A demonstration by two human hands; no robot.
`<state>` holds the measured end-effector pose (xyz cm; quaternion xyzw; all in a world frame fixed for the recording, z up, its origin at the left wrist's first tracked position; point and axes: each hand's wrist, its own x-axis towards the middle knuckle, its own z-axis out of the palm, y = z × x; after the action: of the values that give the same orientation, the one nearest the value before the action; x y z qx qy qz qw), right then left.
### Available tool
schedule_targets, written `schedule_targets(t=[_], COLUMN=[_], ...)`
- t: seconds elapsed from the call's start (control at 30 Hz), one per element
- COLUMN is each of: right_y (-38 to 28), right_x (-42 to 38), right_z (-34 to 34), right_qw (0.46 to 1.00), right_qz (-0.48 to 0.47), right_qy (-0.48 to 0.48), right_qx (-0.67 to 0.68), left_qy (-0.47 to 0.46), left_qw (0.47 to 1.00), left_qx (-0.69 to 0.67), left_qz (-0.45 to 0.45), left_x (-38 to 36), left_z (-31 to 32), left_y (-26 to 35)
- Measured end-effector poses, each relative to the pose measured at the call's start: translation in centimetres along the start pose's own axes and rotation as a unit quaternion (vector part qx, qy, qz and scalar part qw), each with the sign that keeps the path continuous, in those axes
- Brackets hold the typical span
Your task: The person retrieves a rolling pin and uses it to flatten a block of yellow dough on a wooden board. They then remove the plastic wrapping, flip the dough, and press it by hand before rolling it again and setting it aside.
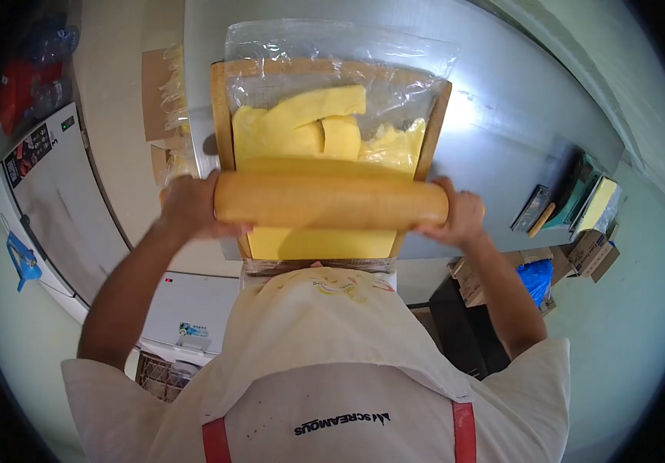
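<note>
A thick wooden rolling pin [331,201] lies crosswise over a wooden frame [223,116] on a metal table. My left hand [190,208] is closed round the pin's left end, and my right hand [454,212] grips its right end. Below the pin shows a flat, smooth yellow slab [321,244]. Beyond it, pieces of a yellow block [309,108] lie inside the frame, with a crumpled yellow lump [396,145] at their right. Clear plastic film [332,42] covers the frame's far edge. The pin hides the middle of the yellow material.
The metal table [518,100] extends to the right, with a green box [575,201] and a dark tool [531,207] near its edge. Cardboard boxes [591,255] and a blue bag [535,279] are below right. White freezers [62,208] stand at left.
</note>
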<state>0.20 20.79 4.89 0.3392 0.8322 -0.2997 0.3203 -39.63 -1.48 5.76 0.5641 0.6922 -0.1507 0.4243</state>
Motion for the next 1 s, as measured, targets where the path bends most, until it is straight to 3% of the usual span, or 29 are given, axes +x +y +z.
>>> schedule_targets(t=[0.1, 0.2, 0.3, 0.4, 0.47, 0.6, 0.8, 0.9, 1.0], right_y=[0.8, 0.7, -0.5, 0.4, -0.2, -0.7, 0.1, 0.9, 0.4], right_x=[3.1, 3.1, 0.9, -3.2, -4.8, -5.3, -2.9, -1.6, 0.1], right_z=[-2.6, -2.6, -1.4, 4.5, 8.0, 8.1, 5.4, 3.9, 0.9], right_qw=[0.987, 0.988, 0.991, 0.982, 0.934, 0.941, 0.96, 0.985, 0.993], right_qz=[0.037, 0.052, 0.064, -0.055, -0.145, -0.151, -0.127, -0.072, 0.01], right_qy=[-0.038, -0.025, 0.049, 0.176, 0.327, 0.303, 0.247, 0.157, 0.082], right_qx=[0.154, 0.144, 0.106, 0.045, -0.011, -0.013, 0.026, 0.006, 0.081], left_qy=[-0.023, -0.031, 0.04, 0.198, 0.28, 0.326, 0.14, 0.174, 0.079], left_qw=[0.984, 0.962, 0.966, 0.966, 0.956, 0.94, 0.989, 0.977, 0.986], left_qx=[-0.175, -0.257, -0.25, -0.157, -0.018, -0.014, -0.03, -0.102, -0.145], left_qz=[0.014, -0.081, -0.048, 0.048, 0.087, 0.101, 0.018, 0.065, 0.012], left_x=[3.0, 3.0, 2.3, -2.0, -4.6, -5.4, -3.3, -1.5, 0.6], left_z=[-2.2, -2.7, -0.1, 5.7, 9.5, 10.3, 5.3, 4.6, 2.0], left_y=[-1.9, -1.7, -2.1, -1.1, -0.7, 0.0, 0.3, -0.6, -1.9])
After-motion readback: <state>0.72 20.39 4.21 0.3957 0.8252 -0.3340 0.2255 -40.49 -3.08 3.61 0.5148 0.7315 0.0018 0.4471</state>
